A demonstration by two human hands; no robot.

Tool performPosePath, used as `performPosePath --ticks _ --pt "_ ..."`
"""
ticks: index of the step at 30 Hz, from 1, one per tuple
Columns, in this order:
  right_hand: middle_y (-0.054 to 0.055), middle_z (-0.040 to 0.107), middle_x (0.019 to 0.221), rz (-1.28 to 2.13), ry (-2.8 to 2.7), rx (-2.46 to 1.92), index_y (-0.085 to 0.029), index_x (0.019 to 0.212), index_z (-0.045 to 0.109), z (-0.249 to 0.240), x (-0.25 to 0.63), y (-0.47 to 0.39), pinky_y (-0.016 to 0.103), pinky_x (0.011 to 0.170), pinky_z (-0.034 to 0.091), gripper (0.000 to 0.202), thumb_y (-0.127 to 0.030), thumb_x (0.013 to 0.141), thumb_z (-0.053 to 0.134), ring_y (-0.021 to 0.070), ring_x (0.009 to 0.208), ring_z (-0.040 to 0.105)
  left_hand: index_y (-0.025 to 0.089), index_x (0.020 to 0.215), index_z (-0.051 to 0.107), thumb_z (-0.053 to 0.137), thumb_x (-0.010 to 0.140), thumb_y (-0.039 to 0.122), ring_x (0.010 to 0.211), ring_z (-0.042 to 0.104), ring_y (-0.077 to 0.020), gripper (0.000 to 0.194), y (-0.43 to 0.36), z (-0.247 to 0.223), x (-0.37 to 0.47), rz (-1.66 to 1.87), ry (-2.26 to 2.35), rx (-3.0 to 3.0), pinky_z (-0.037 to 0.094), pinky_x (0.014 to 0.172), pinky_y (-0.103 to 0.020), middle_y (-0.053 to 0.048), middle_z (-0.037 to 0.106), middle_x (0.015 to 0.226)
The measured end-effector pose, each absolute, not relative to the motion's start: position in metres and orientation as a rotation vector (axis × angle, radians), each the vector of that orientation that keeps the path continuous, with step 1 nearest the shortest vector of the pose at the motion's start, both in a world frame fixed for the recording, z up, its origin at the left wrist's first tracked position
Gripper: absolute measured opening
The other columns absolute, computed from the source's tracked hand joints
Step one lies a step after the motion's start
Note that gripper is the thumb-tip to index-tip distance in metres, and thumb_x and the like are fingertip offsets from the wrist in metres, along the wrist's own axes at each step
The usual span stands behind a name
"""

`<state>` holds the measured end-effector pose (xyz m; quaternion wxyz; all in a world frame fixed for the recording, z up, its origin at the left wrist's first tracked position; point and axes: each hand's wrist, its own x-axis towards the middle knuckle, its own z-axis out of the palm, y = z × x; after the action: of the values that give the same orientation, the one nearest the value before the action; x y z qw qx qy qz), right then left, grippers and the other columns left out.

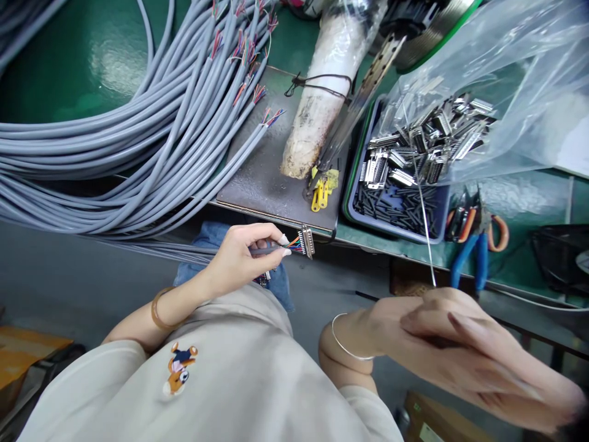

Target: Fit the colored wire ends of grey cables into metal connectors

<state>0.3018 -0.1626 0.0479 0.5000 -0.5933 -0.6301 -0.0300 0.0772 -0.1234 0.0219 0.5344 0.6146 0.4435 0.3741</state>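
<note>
My left hand, with white coverings on the fingertips, pinches the end of a grey cable above my lap. Coloured wires fan out from that end to a metal multi-pin connector, just off the bench edge. Close to the camera at the lower right is my right hand, its fingers smeared by motion. A thin silvery wire runs down to the upper edge of this hand; whether the fingers hold it is hidden.
Grey cables with stripped ends cover the left bench. A soldering iron lies beside a wrapped white roll and yellow clips. The blue tray holds connectors and black tubing pieces. Pliers lie right of it.
</note>
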Motion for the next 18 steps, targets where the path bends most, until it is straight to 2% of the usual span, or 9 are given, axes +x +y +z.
performPosePath --ticks 2,3,5,9,13,15,18 --pt "-0.008 0.025 0.039 -0.246 -1.418 -1.111 -0.024 0.066 0.062 0.048 0.298 -0.160 0.028 0.040 0.014 0.056 -0.067 0.099 0.048 0.0071 0.029 0.019 0.014 0.081 0.073 0.072 0.083 0.016 0.059 0.045 -0.0080 0.003 -0.125 0.020 0.076 0.902 1.053 1.489 0.039 0.057 -0.021 0.002 0.062 0.066" --pt "-0.008 0.030 0.041 -0.317 -1.367 -0.989 -0.023 0.070 0.069 0.046 0.296 -0.157 0.027 0.039 0.017 0.045 -0.055 0.100 0.057 0.0064 0.030 0.022 0.014 0.082 0.073 0.072 0.084 0.016 0.059 0.047 -0.0081 0.003 -0.125 0.018 0.075 0.899 1.043 1.509 0.040 0.057 -0.021 0.001 0.065 0.068" --pt "-0.007 0.038 0.043 -0.373 -1.320 -0.895 -0.022 0.084 0.080 0.040 0.291 -0.148 0.027 0.040 0.023 0.029 -0.043 0.098 0.066 0.0058 0.031 0.028 0.015 0.086 0.075 0.072 0.087 0.017 0.063 0.057 -0.0095 0.004 -0.128 0.015 0.071 0.827 0.973 1.591 0.044 0.061 -0.022 -0.001 0.072 0.075" --pt "-0.005 0.042 0.040 -0.349 -1.326 -0.899 -0.022 0.095 0.086 0.032 0.287 -0.138 0.028 0.039 0.025 0.026 -0.042 0.097 0.069 0.0066 0.032 0.031 0.018 0.089 0.079 0.074 0.090 0.020 0.079 0.073 -0.0151 0.006 -0.126 0.017 0.060 0.664 0.809 1.797 0.053 0.076 -0.026 -0.005 0.081 0.087" --pt "-0.004 0.044 0.039 -0.337 -1.352 -0.889 -0.021 0.095 0.086 0.032 0.288 -0.138 0.028 0.038 0.024 0.026 -0.042 0.096 0.070 0.0076 0.030 0.034 0.018 0.091 0.076 0.071 0.093 0.027 0.073 0.067 -0.0147 0.011 -0.094 0.028 0.051 1.025 1.175 1.902 0.052 0.069 -0.026 -0.005 0.076 0.086" --pt "-0.004 0.043 0.040 -0.310 -1.382 -0.894 -0.022 0.098 0.086 0.033 0.287 -0.139 0.028 0.038 0.027 0.025 -0.041 0.096 0.070 0.0081 0.031 0.036 0.018 0.096 0.074 0.071 0.092 0.028 0.084 0.069 -0.0185 0.011 -0.065 0.026 0.049 1.145 1.439 1.970 0.052 0.077 -0.030 -0.006 0.074 0.094" --pt "-0.004 0.044 0.041 -0.285 -1.413 -0.902 -0.022 0.100 0.085 0.035 0.286 -0.140 0.028 0.039 0.030 0.023 -0.039 0.097 0.069 0.0085 0.032 0.037 0.017 0.096 0.069 0.071 0.092 0.030 0.098 0.069 -0.0233 0.014 -0.024 0.012 0.047 1.185 1.567 2.004 0.053 0.083 -0.033 -0.009 0.069 0.102"
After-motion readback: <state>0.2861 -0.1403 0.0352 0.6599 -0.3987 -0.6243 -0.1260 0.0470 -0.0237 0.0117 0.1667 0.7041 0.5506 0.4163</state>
